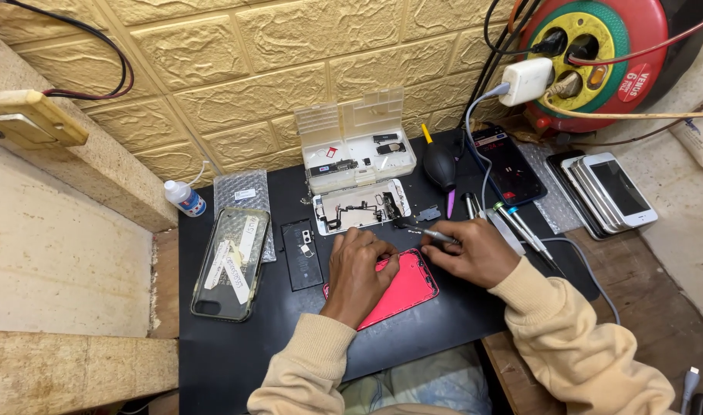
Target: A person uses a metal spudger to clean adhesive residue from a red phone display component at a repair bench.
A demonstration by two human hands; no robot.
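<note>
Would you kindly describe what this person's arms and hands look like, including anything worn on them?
Both arms are covered by long, loose sleeves of a pale cream-beige sweatshirt, each ending in a ribbed cuff at the wrist. The left hand and the right hand are bare: no gloves show, and no rings, watch or wrist strap can be seen from this view.

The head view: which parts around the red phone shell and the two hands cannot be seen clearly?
- Red phone shell: its left part is hidden under the left hand.
- Thin metal tool in the right hand: its tip is too small to identify.
- Small parts on the white tray: too small to tell apart.
- Clear plastic parts box: its contents are too small to identify.
</note>
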